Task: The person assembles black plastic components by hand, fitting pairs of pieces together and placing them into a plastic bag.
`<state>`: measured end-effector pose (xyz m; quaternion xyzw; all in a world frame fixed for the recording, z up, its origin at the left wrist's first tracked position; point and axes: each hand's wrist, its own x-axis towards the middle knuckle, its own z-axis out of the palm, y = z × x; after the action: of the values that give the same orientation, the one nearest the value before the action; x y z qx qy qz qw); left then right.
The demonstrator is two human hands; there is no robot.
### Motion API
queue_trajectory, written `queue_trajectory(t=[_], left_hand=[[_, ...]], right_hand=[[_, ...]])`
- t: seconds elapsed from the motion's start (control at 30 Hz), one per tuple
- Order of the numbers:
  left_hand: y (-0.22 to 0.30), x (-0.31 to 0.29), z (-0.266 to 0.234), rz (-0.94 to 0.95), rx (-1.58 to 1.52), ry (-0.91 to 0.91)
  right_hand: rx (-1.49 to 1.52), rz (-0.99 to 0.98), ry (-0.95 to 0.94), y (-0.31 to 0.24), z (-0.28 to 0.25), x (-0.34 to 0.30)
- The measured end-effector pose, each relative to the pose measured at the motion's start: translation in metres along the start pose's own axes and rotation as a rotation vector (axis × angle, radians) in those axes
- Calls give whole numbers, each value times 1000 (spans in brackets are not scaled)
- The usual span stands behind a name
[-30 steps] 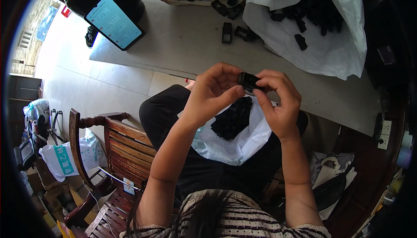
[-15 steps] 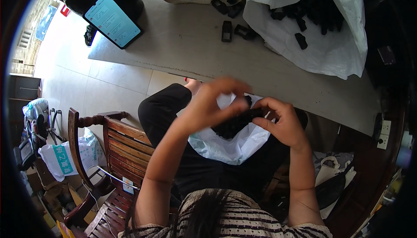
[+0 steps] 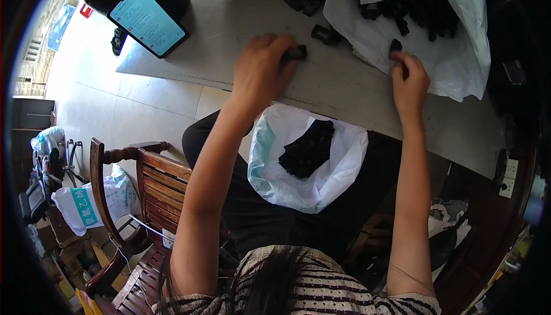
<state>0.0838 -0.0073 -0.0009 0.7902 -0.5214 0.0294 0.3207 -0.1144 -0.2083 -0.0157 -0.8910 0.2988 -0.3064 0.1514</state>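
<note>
Over the counter (image 3: 344, 88), the left hand (image 3: 261, 68) has its fingers closed round 1 angular black block (image 3: 298, 52), partly hidden and blurred; the right hand (image 3: 412, 79) seems to pinch 1 dark piece (image 3: 395, 45) on the counter's crinkled white bag (image 3: 450, 79). Below the counter, a rounded plastic pouch (image 3: 351, 180) holds jumbled parts (image 3: 310, 149).

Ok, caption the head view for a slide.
Left hand at a black rectangular part over the grey table, right hand at another black piece over a white plastic bag.
</note>
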Motion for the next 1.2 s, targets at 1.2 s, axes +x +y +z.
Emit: queue_trajectory(t=[1.2], left_hand=[[65, -45, -2, -83, -836, -120]], right_hand=[[1020, 447, -324, -97, -27, -41]])
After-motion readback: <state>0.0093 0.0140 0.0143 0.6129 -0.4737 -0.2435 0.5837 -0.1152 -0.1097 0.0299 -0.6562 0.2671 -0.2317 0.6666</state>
